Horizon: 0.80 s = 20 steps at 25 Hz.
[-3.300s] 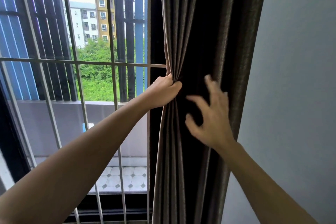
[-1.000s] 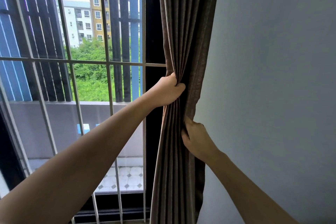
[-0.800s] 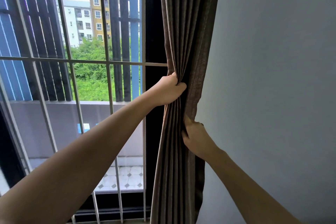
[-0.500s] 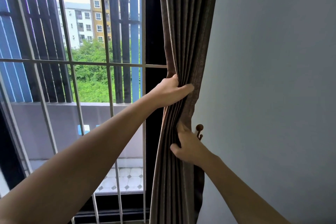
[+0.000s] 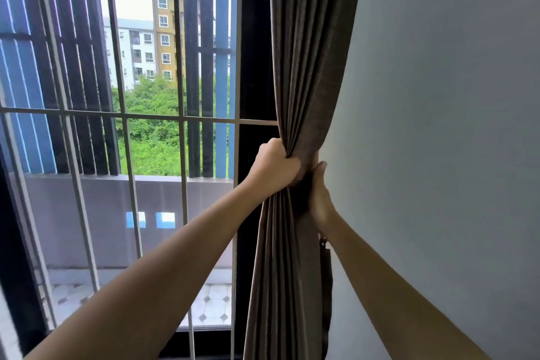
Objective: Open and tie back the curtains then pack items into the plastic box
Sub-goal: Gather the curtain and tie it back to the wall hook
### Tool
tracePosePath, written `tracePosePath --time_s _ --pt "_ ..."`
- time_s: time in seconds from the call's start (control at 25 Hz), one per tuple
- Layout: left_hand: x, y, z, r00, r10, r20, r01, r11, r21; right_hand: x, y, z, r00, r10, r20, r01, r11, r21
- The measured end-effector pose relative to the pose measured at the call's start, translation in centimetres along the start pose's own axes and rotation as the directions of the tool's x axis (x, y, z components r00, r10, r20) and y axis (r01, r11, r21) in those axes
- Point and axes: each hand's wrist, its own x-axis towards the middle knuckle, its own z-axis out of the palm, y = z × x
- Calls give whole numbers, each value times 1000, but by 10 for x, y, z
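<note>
Brown curtain point(image 5: 304, 67) is bunched into a narrow column at the rt edge of the window, right against the grey wall point(image 5: 438, 126). Left hand point(image 5: 274, 166) is clenched round the gathered pleats approx mid-height, fist closed on the fabric from the window side. Right hand point(image 5: 320, 193) comes in from the wall side, just below and touching the left, fingers wrapped behind the bunch w/ thumb pointing up along the fabric edge; it grips the curtain too. Fabric pinches to a waist at the hands, fanning out above and hanging in straight folds below. Beside the right wrist, a small dark fitting w/ a dark strap point(image 5: 326, 280) hangs down btwn curtain and wall; can't tell what it attaches to. Window bars point(image 5: 125, 117) and dark frame point(image 5: 254, 38) sit left of the curtain, balcony and buildings beyond. Plastic box isn't in view.
</note>
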Motion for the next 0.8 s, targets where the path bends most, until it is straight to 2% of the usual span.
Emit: tracePosePath --time_s 0.08,0.16,0.28,0.4,0.44,0.52,0.64,0.72,0.8 --pt "0 -4 -5 1000 -24 14 25 991 -135 9 -24 -1 1000 6 -5 -6 1000 -13" --pt "-1 -6 -10 998 -31 52 40 978 -203 15 -39 -5 999 2 49 -4 1000 24" --pt "-4 -4 -15 994 4 114 20 979 -205 17 -44 -8 994 25 103 -37 992 122" --pt "4 -7 -16 991 -36 131 59 983 -174 14 -45 -10 990 55 130 -77 983 169" --pt "7 -8 -17 990 -28 136 44 992 -115 14 -45 -10 989 55 140 -78 984 162" --pt "13 -10 -20 985 22 169 -46 989 142 14 -46 -11 989 35 144 -58 986 156" --pt "20 0 -32 970 30 240 -155 839 521 15 -41 -10 989 7 150 -26 992 123" --pt "25 12 -37 959 -28 283 -155 784 601 7 -35 2 979 -56 196 30 991 132" --pt "31 21 -39 944 -127 304 -59 843 534 -3 -24 14 971 -139 195 113 984 138"
